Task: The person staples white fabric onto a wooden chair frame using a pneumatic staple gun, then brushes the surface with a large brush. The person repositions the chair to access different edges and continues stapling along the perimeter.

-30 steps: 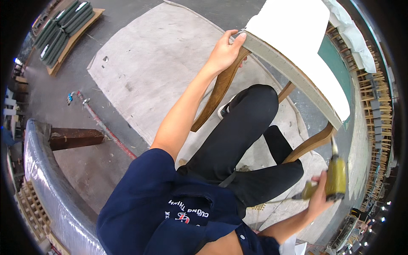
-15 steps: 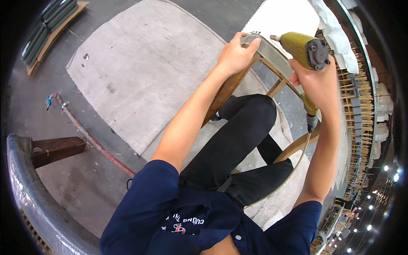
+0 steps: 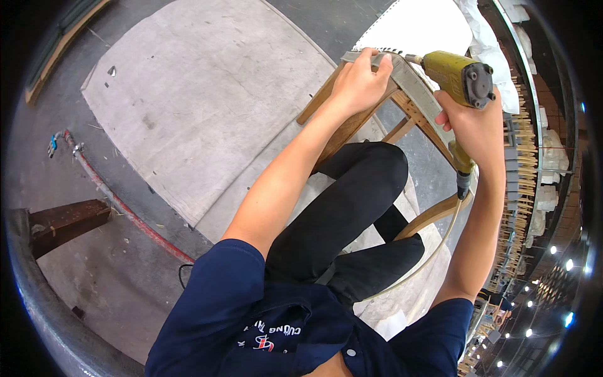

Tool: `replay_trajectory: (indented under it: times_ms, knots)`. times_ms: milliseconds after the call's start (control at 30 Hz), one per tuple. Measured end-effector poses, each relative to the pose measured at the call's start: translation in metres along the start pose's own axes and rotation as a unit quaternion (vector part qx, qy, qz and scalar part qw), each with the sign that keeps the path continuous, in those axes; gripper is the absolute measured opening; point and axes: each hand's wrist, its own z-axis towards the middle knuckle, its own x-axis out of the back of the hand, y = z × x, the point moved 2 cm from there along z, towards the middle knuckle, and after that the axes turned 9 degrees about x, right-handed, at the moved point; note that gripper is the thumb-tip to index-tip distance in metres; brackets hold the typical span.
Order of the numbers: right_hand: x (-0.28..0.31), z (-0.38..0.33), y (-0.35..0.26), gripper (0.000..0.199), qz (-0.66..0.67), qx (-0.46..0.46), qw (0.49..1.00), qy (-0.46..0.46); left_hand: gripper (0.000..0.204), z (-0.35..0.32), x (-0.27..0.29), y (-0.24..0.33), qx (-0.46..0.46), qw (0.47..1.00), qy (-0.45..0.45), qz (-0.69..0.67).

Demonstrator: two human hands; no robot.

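My left hand [image 3: 361, 87] grips the upper corner of a wooden chair frame [image 3: 411, 88] with a flat grey strip along its edge. Its fingers reach over the rim, and the thumb lies on the strip. In my right hand [image 3: 475, 125] is a yellow air screwdriver [image 3: 447, 72], held by its handle, pointing left. Its metal tip is at the frame's outer edge, close to my left thumb; whether it touches is too small to tell. A thin air hose [image 3: 447, 242] runs down from the handle past my right forearm. The frame leans by my bent knee.
A grey cloth sheet [image 3: 201, 88] covers the floor ahead. At left are a red hose [image 3: 113, 198] and a dark wooden leg [image 3: 69, 227]. A white panel [image 3: 427, 28] lies beyond the frame. Many wooden pieces [image 3: 518, 182] stand along the right.
The chair frame has turned, showing more of its wooden underside. My left hand has shifted slightly right with it. The screwdriver's tip is now closer to the frame's edge.
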Motion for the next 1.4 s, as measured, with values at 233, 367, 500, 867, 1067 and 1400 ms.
replay_trajectory:
  times_ms: [233,367,500,867,1067,1400]
  knots:
    - [-0.002,-0.001,-0.002,0.013,-0.015,0.003,1.000,0.001,0.051,-0.001,0.000,-0.001,-0.004,1.000,-0.003,-0.004]
    - [0.000,0.001,0.001,0.014,-0.067,0.008,0.998,-0.017,0.049,-0.001,-0.001,-0.001,-0.012,1.000,-0.002,0.001]
    - [-0.004,0.001,-0.003,0.013,-0.044,0.027,0.999,0.001,0.047,0.000,0.001,0.000,-0.013,1.000,0.004,0.003]
    - [-0.005,-0.003,0.000,0.011,-0.108,0.059,0.992,-0.028,0.045,-0.008,-0.001,-0.004,-0.039,0.999,0.025,0.006]
    - [-0.006,-0.007,-0.044,0.021,-0.159,0.091,0.983,-0.008,0.046,-0.002,0.004,-0.013,-0.027,0.999,-0.011,-0.041]
    - [0.062,-0.181,0.071,0.027,0.146,-0.219,0.951,0.164,0.050,-0.022,0.008,-0.021,-0.027,0.996,-0.020,-0.080]
